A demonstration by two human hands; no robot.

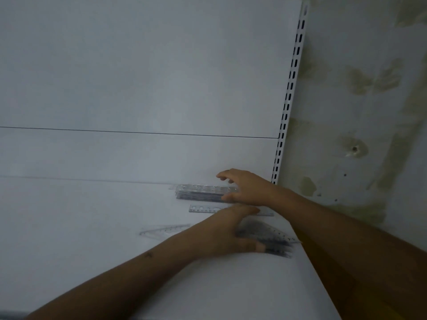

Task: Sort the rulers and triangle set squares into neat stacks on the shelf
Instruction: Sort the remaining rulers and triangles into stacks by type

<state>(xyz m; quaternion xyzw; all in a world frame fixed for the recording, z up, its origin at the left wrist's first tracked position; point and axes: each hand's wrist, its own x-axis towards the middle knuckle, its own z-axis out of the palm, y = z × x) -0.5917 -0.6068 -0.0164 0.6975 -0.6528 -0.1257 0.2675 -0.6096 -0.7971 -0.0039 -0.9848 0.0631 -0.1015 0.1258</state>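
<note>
On the white shelf a stack of clear rulers lies near the back panel. My right hand rests over its right end, thumb against the stack's side and fingers spread above it. A single clear ruler lies flat just in front of the stack. My left hand presses on a dark pile of clear triangle set squares at the shelf's right edge. One loose set square lies to the left of that hand.
The white back panel rises behind the shelf, with a slotted upright at its right. A stained wall stands beyond the shelf's right edge.
</note>
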